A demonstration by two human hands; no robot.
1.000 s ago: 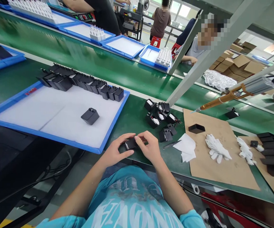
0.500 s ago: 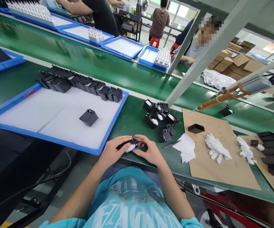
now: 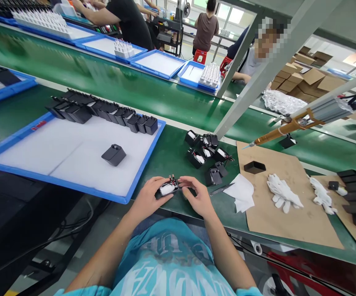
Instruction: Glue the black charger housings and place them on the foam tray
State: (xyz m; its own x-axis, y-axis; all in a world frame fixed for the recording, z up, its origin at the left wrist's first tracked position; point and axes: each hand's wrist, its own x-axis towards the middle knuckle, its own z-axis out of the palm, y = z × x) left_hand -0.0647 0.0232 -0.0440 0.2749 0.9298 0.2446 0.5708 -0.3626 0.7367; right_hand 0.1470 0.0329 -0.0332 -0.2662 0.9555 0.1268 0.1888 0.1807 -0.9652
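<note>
One blue-rimmed tray (image 3: 38, 148) bears black plug adapters (image 3: 120, 118) along its far edge, too crowded to count, and one lone adapter (image 3: 114, 155) mid-tray, all apparently done; the left hand (image 3: 147, 197) has its fingers clamped on one open adapter housing (image 3: 168, 188), white filling exposed, over the worktop (image 3: 171, 156), seemingly unfinished; the right hand (image 3: 200, 196) is at its right end, thumb and forefinger apart, its grip uncertain; beyond, roughly seven clustered housings (image 3: 196, 158), several open, seem left; then one pair of tweezers (image 3: 221, 189), one loose shell (image 3: 254, 167).
</note>
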